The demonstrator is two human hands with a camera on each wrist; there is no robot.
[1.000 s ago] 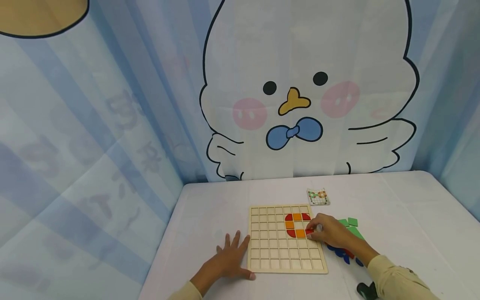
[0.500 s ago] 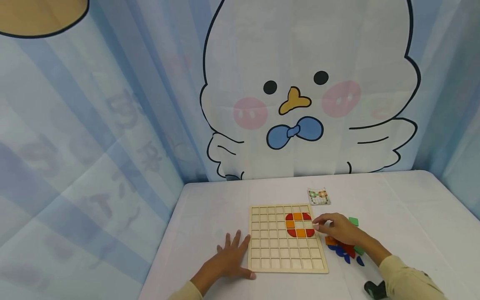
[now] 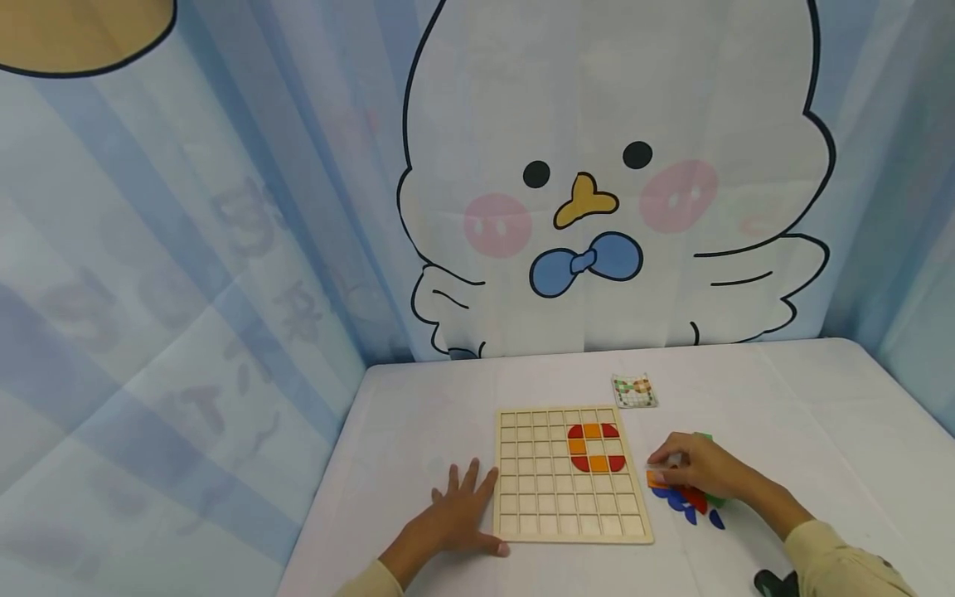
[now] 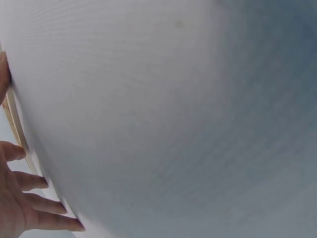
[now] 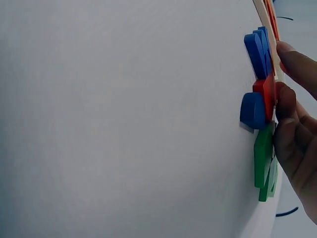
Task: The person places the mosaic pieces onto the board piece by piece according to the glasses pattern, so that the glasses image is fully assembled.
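My left hand [image 3: 458,510] lies spread beside the wooden grid board [image 3: 530,502], its index fingertip at the left edge and its thumb at the lower left corner. Red quarter-round tiles [image 3: 580,464] and orange square tiles [image 3: 578,446] form a ring shape in the board's upper right cells. Over the loose tiles to the right of the board is my right hand [image 3: 697,464], thumb and index finger apart, with the thumb close over an orange tile [image 3: 652,478]. Blue [image 5: 253,110], red [image 5: 263,89] and green tiles [image 5: 262,156] lie under its fingers in the right wrist view.
A small patterned card [image 3: 634,391] lies behind the board on the white table [image 3: 418,431]. Near the right sleeve is a dark object [image 3: 772,583], partly hidden. A curtain with a cartoon bird [image 3: 582,108] hangs behind the table.
My right hand has left a red tile at the ring's lower right corner. It has moved right and toward me, onto the loose tiles. My left hand stays put.
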